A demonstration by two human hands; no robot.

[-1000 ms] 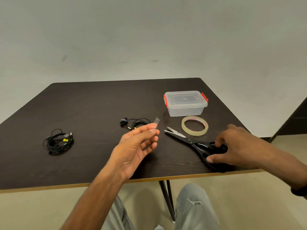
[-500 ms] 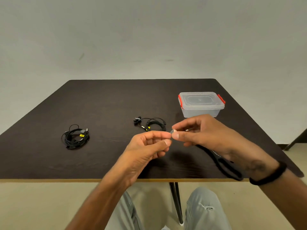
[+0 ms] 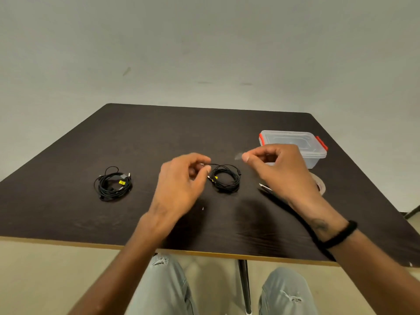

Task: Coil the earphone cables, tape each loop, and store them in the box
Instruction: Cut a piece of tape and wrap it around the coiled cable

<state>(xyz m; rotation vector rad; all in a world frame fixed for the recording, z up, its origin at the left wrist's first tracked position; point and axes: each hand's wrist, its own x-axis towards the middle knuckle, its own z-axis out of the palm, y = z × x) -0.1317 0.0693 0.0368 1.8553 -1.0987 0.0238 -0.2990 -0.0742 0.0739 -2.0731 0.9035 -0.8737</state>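
A black coiled earphone cable (image 3: 227, 180) lies in the middle of the dark table (image 3: 68, 210). My left hand (image 3: 181, 185) hovers at its left edge, fingers curled close to the cable's loose end. My right hand (image 3: 278, 169) is just right of the coil and pinches a small clear piece of tape (image 3: 238, 156) between thumb and forefinger. A second black coil (image 3: 113, 183) with a yellow tag lies further left. The clear plastic box (image 3: 318, 155) with red clips stands shut behind my right hand.
The tape roll (image 3: 320, 185) peeks out behind my right wrist. Black scissors (image 3: 276, 197) lie under my right forearm, blades pointing left. The table's front edge runs just above my knees. A plain wall stands behind the table.
My right hand left the scissors, met my left hand and took the tape piece. Both hands have now moved forward over the middle coil, the left one free of tape.
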